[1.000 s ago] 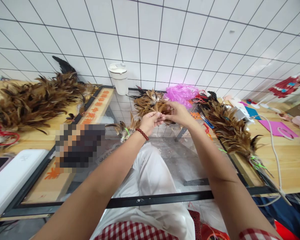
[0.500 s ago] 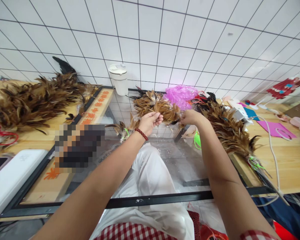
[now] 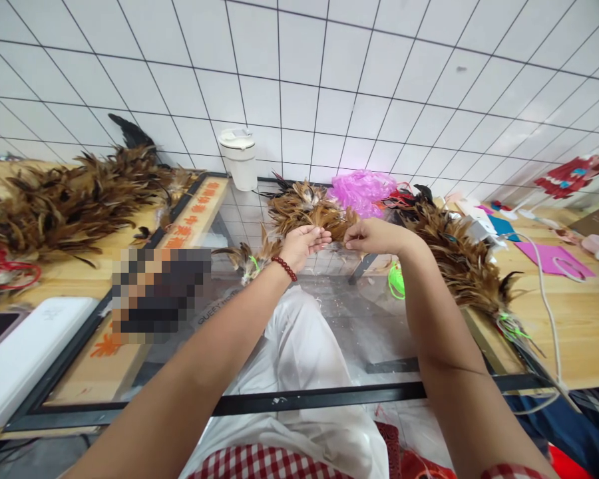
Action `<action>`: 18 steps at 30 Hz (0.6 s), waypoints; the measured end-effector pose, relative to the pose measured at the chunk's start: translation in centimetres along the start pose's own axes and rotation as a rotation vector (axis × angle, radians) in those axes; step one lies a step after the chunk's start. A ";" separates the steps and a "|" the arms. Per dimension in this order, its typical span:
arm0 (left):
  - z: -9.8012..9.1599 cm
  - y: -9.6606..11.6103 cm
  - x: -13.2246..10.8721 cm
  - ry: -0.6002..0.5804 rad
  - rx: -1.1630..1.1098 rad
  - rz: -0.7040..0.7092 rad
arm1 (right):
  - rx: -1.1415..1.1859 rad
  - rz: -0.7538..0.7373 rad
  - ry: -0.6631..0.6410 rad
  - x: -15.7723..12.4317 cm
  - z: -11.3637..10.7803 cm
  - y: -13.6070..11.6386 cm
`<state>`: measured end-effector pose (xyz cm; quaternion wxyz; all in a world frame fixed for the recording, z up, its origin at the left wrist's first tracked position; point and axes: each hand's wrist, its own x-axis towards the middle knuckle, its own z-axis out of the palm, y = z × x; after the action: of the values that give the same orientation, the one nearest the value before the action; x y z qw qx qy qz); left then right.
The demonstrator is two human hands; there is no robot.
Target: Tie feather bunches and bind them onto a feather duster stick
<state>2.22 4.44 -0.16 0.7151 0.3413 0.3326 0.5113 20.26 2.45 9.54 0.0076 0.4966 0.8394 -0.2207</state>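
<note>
My left hand, with a red bead bracelet at the wrist, is palm up over the glass tabletop, fingers curled and pressed together; what they hold, if anything, is too small to tell. Just to its right, my right hand is pinched, its fingertips pointing toward the left hand with a small gap between. Anything in that pinch cannot be made out. Behind both hands lies a pile of brown feathers. A small feather bunch with a green tie lies left of my left hand.
A white lidded cup stands by the wall. A pink plastic bag is behind the hands. Large feather bundles lie left and right. Green string is near my right forearm; a white cable crosses the right side.
My right hand has moved left, from the right end of the feather pile toward my left hand. My left hand has barely moved.
</note>
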 end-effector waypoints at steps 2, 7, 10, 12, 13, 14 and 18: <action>0.3 -0.1 -0.2 -0.009 0.080 -0.013 | -0.171 0.065 0.082 0.4 0.4 -0.6; 0.7 -0.5 -0.5 -0.050 0.235 -0.018 | -0.350 0.140 0.301 1.1 1.2 -1.2; 0.5 -0.7 -0.5 -0.119 0.299 -0.023 | -0.340 0.129 0.390 1.3 1.4 -1.2; 0.4 -0.7 -0.5 -0.162 0.335 -0.036 | -0.308 0.086 0.407 1.4 1.5 -1.3; 0.3 -0.7 -0.5 -0.180 0.348 -0.045 | -0.285 0.054 0.399 1.4 1.5 -1.4; 0.3 -0.7 -0.5 -0.193 0.355 -0.055 | -0.263 0.027 0.390 1.5 1.5 -1.5; 0.1 -0.4 -0.4 -0.161 0.255 -0.053 | -0.279 0.122 0.487 1.0 0.9 -1.2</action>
<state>2.42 3.92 -0.37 0.7034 0.4606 0.3454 0.4168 18.54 2.44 8.89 -0.1130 0.5787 0.8073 0.0235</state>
